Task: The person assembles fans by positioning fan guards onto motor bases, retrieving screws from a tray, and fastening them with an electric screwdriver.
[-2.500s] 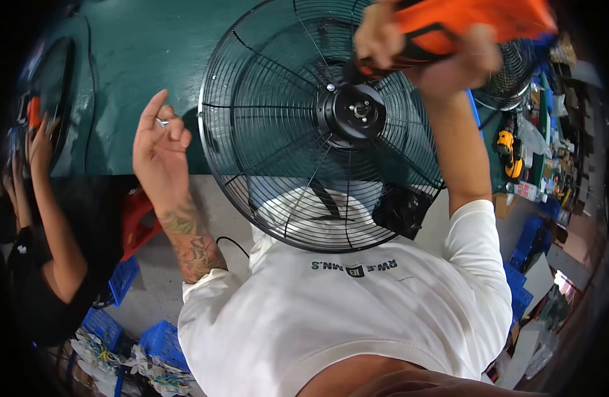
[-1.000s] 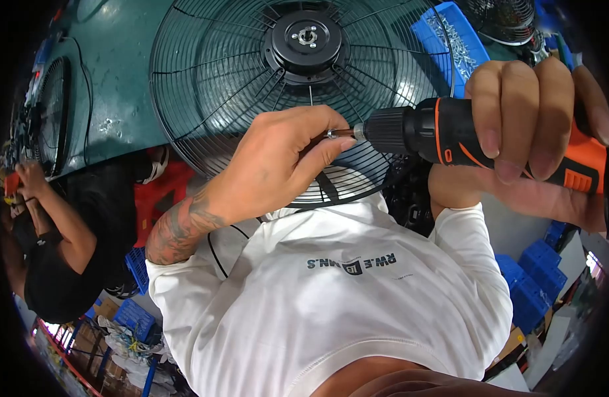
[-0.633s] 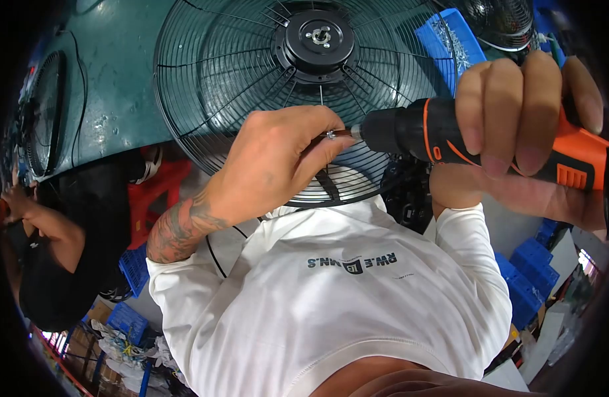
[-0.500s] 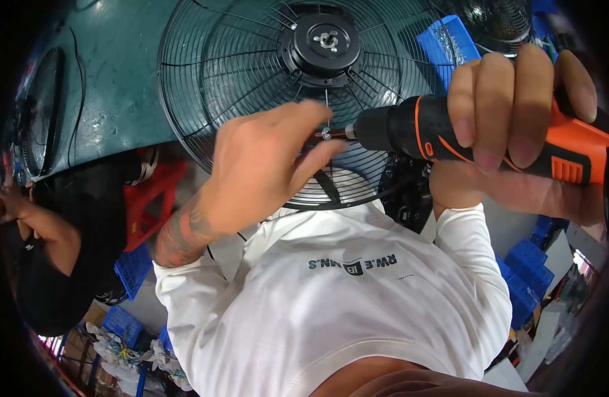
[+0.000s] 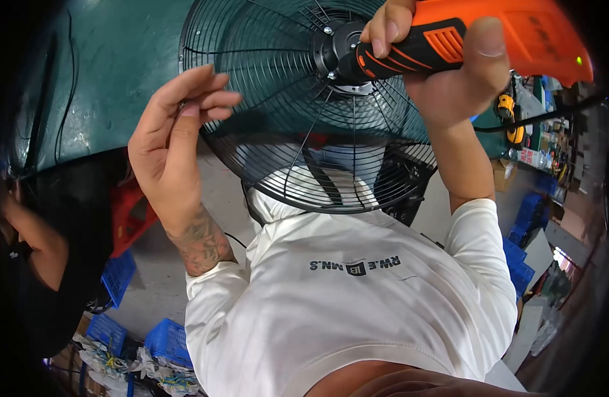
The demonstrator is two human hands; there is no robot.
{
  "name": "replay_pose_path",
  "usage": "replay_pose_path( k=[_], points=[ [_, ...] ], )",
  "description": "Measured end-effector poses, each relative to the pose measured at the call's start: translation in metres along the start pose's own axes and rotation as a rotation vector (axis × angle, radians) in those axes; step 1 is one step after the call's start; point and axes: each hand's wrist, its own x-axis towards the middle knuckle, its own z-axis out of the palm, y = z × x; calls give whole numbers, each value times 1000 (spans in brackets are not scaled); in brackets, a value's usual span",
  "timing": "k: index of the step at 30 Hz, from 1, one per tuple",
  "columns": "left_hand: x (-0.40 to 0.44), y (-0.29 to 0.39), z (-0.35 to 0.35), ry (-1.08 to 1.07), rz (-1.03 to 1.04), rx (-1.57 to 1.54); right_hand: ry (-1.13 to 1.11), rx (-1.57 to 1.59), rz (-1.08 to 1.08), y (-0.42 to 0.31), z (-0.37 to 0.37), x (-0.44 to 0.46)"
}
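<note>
My right hand (image 5: 443, 99) is wrapped around an orange and black cordless drill (image 5: 410, 56). The drill points left, its front end over the black motor (image 5: 324, 53) at the centre of a round wire fan guard (image 5: 284, 188). The bit and its contact point are hidden behind the drill. Shiny screw heads (image 5: 328, 30) show on the motor's mounting. Left of the motor, my left hand (image 5: 175, 129) is raised above the guard's left side, fingers curled and thumb drawn in against them. Whatever lies inside those fingers is hidden.
The guard overhangs the front of a green table (image 5: 119, 40), close to my white shirt. A black cord (image 5: 69, 79) lies at left. Another person's arm (image 5: 33, 231) and a red stool (image 5: 132, 218) are lower left. Blue crates (image 5: 169, 341) stand below; a yellow tool (image 5: 506, 106) lies at right.
The drill has moved up and left from the guard's near side to the motor, now covering much of it. My left hand has drawn away leftward from the screw at the bit.
</note>
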Motion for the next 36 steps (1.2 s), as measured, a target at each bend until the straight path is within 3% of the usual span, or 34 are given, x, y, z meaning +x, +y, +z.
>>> replay_pose_path(
  k=[5,7,10,14,15,16,18,22,23,27,29,31,34,35,36],
  points=[
    [-2,6,11,47,8,-58,35,69,72,-2,9,4],
    [-6,11,15,-46,-94,-27,-96,66,6,9,-3,5],
    [-8,7,27,-63,-43,117,-119,119,21,15,-6,4],
    [-8,-3,39,20,-3,156,-197,-77,83,9,-6,3],
    [-8,-2,38,5,7,187,110,236,207,-12,30,3],
    [-10,-3,37,6,11,197,108,245,202,-6,22,0],
    [-10,-5,35,-20,4,171,-175,-14,44,21,-9,1],
    [-10,-7,45,-39,60,250,-179,87,135,19,-10,1],
    [-10,-8,44,-38,64,249,-84,17,50,26,-4,-4],
    [-9,-3,47,-26,92,326,-36,-75,55,17,-3,0],
    [-10,0,46,-61,84,360,-161,15,-3,12,-6,1],
    [-12,6,48,-233,171,545,-228,-46,-129,-10,-10,9],
    [-14,7,52,-343,302,555,-383,297,-252,-46,-12,18],
    [-14,6,55,-380,356,561,-394,33,-170,-78,-4,6],
    [-15,6,59,-387,349,556,-416,458,-418,-51,-10,7]
  ],
)
